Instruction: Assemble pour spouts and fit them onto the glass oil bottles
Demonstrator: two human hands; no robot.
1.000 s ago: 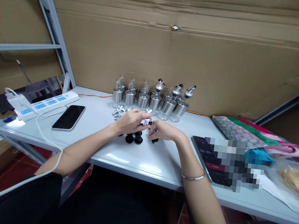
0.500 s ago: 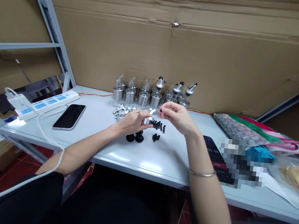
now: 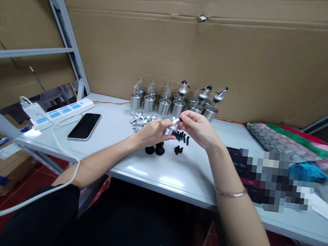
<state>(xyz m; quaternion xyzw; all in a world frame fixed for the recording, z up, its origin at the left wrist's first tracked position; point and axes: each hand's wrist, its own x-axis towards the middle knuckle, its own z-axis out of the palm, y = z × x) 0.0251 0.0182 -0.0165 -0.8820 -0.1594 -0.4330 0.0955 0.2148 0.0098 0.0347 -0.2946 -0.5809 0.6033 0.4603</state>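
Note:
My left hand (image 3: 156,133) grips a silver pourer spout (image 3: 173,128) above the table. My right hand (image 3: 195,126) pinches a small black part (image 3: 180,120) against the spout's tip. Below the hands lie several black levers (image 3: 184,137) and a cluster of small black pieces (image 3: 178,150). Black round stoppers (image 3: 159,149) sit just under my left hand, partly hidden by it. Behind that hand is a pile of loose silver spouts (image 3: 139,120).
Glass bottles with steel sleeves (image 3: 164,107) stand in rows at the back, some topped with pourers (image 3: 205,93). A phone (image 3: 85,127) and a power strip (image 3: 63,112) are on the left. A white cable (image 3: 61,184) crosses my left arm. Patterned cloth (image 3: 272,142) lies right.
My right hand has brought the small black part up to the tip of the silver spout; before, they were apart. The whole view has shifted slightly.

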